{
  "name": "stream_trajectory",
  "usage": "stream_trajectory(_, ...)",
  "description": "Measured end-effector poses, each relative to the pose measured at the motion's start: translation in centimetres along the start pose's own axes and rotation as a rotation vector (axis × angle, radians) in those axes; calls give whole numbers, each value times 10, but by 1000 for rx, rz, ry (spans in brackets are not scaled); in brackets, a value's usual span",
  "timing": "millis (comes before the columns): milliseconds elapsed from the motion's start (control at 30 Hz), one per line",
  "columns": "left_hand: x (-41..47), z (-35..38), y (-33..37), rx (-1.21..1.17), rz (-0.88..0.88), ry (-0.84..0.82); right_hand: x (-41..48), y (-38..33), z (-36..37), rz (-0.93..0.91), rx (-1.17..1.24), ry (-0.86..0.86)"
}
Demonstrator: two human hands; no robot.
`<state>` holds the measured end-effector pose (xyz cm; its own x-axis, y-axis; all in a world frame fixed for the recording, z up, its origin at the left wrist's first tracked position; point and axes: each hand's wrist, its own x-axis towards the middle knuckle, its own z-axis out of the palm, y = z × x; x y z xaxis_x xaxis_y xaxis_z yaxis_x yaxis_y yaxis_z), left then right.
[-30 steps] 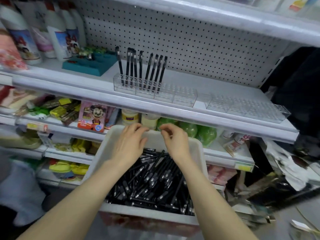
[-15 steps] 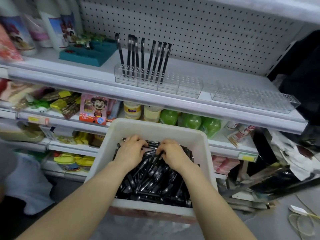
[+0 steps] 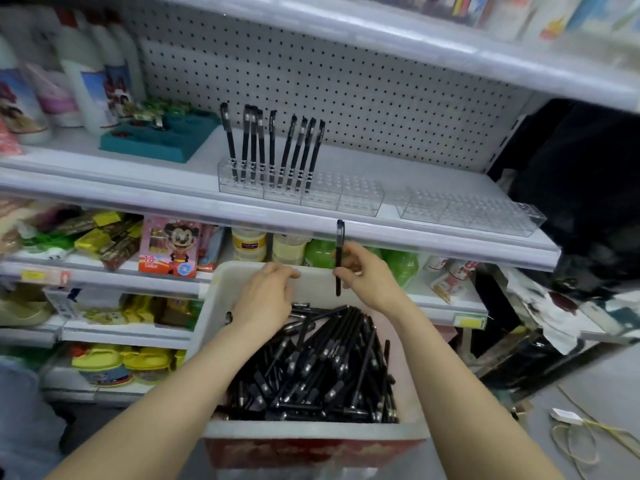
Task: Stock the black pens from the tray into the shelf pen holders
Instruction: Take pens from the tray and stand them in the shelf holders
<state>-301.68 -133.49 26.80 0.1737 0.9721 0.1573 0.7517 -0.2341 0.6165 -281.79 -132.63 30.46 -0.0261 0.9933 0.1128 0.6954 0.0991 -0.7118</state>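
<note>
Black pens [image 3: 311,368] fill the tray [image 3: 311,434]; our right hand [image 3: 367,275] pinches one pen [image 3: 339,237] upright; our left hand [image 3: 266,299] curls; if it holds something, we cannot tell.

Back wall: white pegboard [image 3: 346,81].
Shelving: white shelves [image 3: 415,168], packed goods [image 3: 169,244] on lower tiers.
Floor [image 3: 588,389]: grey, bottom right corner.
Light: even, diffuse.

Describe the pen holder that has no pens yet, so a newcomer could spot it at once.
Find the white metal shelf below the perforated pegboard. Two clear plastic pen holders sit along its front edge; take the right-hand holder. Its left neighbour has black pens standing in it, this one has none.
</note>
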Motion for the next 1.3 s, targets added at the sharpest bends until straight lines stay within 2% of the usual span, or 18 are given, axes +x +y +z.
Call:
stream_trajectory(200, 53, -40, 42, 75, 270, 213, 38, -35, -32, -36, 294, 149)
stream_trajectory(400, 111, -51, 49, 346, 258, 326, 90, -61, -70, -115, 436, 315)
stream_trajectory(500, 126, -47, 38, 439, 273, 335, 115, -71, -80, -124, 419, 394)
stream_trajectory(600, 129, -40, 32, 449, 298, 376, 139, -77, -79, -130, 370, 399)
stream_trajectory(767, 128, -39, 32, 448, 323, 389, 160, -81, -62, -171, 230, 361)
stream_trajectory(1000, 128, -40, 30, 421, 323, 381, 167, -67, -33, -229, -113, 241)
stream_trajectory(1300, 128, -40, 27, 427, 335, 372, 164, -70, -28, -183, -138, 253)
